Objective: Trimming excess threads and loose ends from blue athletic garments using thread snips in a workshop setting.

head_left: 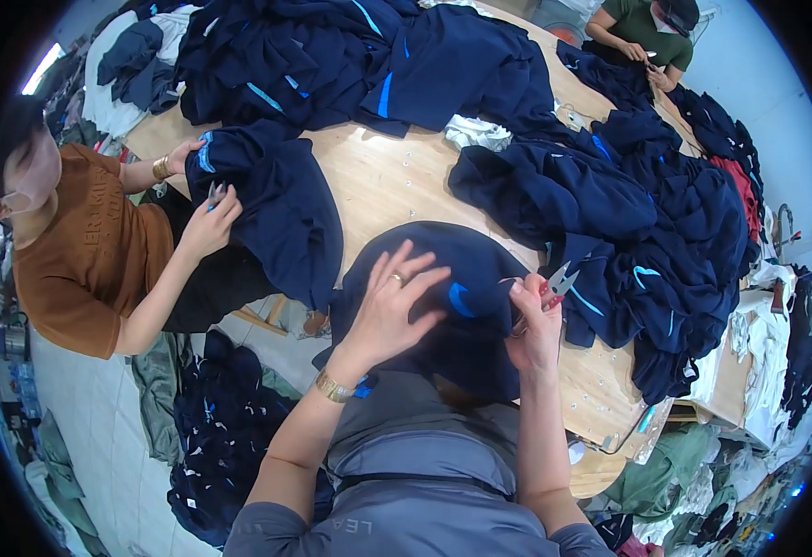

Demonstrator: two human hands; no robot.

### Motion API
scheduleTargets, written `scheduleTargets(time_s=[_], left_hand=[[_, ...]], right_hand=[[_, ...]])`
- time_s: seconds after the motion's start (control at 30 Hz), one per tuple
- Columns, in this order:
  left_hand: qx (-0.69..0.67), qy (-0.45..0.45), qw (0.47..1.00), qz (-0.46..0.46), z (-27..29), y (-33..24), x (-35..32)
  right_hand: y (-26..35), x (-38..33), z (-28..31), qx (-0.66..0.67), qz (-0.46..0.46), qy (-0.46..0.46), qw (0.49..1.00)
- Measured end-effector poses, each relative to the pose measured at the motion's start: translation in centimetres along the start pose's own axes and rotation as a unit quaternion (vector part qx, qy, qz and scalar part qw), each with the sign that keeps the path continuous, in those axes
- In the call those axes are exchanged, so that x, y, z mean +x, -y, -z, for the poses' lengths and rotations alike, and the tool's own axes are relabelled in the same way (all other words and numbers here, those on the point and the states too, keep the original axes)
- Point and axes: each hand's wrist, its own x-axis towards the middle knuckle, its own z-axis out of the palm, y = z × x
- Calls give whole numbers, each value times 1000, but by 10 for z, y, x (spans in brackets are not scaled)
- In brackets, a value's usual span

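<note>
A dark navy garment (425,260) lies over my lap and the table's near edge, with a bright blue patch (462,300) showing on it. Above its left part hovers my left hand (392,306), open, fingers spread, holding nothing. My right hand (534,325) is closed around a pair of thread snips (560,282) at the garment's right side. Their metal blades point up and to the right, slightly apart, and there is red near the grip. Whether my right thumb and forefinger also pinch a thread is too small to tell.
Navy garments (610,195) are heaped on the wooden table (378,176) to the right, with another pile (304,65) at the back. At left, a co-worker in a brown shirt (109,251) holds snips and a navy garment; another in green (647,37) works at far right. Clothes (230,446) lie on the floor.
</note>
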Motion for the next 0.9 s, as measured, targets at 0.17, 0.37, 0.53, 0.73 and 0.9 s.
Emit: scheduleTargets(time_s=[0.17, 0.37, 0.53, 0.73, 0.9], left_hand=[[-297, -98, 919, 240, -4, 30, 5], [-156, -183, 928, 286, 18, 33, -19], [-471, 125, 769, 414, 16, 7, -79], [-550, 147, 708, 418, -32, -22, -95], [-392, -72, 877, 270, -30, -27, -47]], right_hand=[[3, 9, 9, -76, 36, -23, 996], [-33, 27, 55, -198, 33, -152, 968], [-42, 22, 63, -185, 26, -151, 971], [-40, 19, 56, -186, 16, -143, 972], [-33, 16, 54, -194, 7, -137, 971]])
